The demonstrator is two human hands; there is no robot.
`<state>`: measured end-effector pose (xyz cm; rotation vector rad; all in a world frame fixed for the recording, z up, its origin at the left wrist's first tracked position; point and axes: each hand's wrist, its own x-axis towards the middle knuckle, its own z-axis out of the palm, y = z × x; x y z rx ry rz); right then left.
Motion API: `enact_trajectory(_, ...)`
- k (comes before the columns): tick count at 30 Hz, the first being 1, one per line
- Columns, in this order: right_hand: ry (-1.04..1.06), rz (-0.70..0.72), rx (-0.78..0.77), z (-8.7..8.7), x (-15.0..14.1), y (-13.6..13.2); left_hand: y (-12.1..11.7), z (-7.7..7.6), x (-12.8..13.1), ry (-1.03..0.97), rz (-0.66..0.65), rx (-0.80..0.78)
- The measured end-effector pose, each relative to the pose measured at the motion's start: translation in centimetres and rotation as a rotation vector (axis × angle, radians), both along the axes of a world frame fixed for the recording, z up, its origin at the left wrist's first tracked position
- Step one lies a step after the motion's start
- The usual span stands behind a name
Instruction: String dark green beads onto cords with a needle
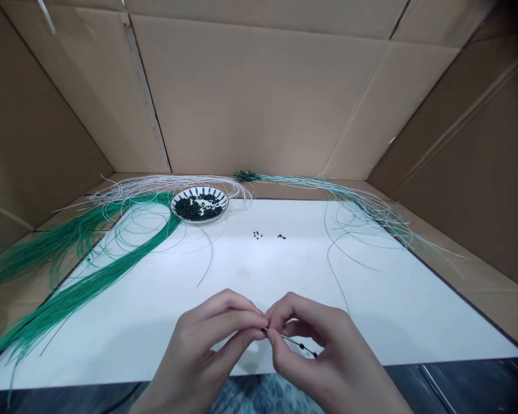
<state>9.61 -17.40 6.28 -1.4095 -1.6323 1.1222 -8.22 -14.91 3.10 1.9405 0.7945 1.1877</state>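
A thin pale strand with small dark beads (301, 346) on it runs out beneath my right hand. My left hand (209, 339) is closed, thumb and fingertips pinching a small dark bit at the strand's end, near the front edge of the white board (263, 270). Right against it, my right hand (323, 339) is closed too, pinching the strand between thumb and forefinger. The two hands' fingertips meet and hide most of what lies between them. On the board beyond are two small groups of loose dark beads (258, 234).
A patterned dish (223, 214) of dark beads stands at the back left. Long green strands (125, 259) and white strands (142, 183) spread around it. Beaded strands (349, 192) lie at the back right, some trailing across the board. Cardboard walls (259, 98) enclose the back and sides.
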Motion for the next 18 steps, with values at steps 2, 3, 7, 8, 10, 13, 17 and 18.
enact_trajectory(2, 0.034, -0.009, -0.028, 0.15, -0.12, 0.0, -0.07, 0.16, -0.13, -0.022, -0.014, -0.062)
enact_trajectory(3, 0.055, -0.014, -0.043, 0.23, -0.19, -0.01, -0.11, 0.24, -0.18, -0.033, -0.015, -0.088)
enact_trajectory(7, 0.144, -0.039, -0.091, 0.45, -0.35, -0.16, -0.16, 0.38, -0.38, -0.043, -0.016, -0.125)
enact_trajectory(8, 0.151, -0.041, -0.096, 0.45, -0.33, -0.19, -0.14, 0.34, -0.46, -0.03, -0.015, -0.124)
enact_trajectory(10, 0.152, -0.033, -0.115, 0.34, -0.22, -0.23, -0.09, 0.21, -0.64, 0.005, -0.009, -0.116)
enact_trajectory(13, 0.159, -0.011, -0.162, 0.02, 0.08, -0.2, -0.09, 0.07, -0.87, 0.03, 0.001, -0.111)
enact_trajectory(17, 0.182, -0.031, -0.209, -0.35, 0.39, -0.1, -0.16, 0.23, -0.9, -0.01, 0.054, -0.132)
enact_trajectory(18, 0.192, -0.038, -0.217, -0.41, 0.43, -0.07, -0.16, 0.29, -0.9, -0.008, 0.055, -0.13)
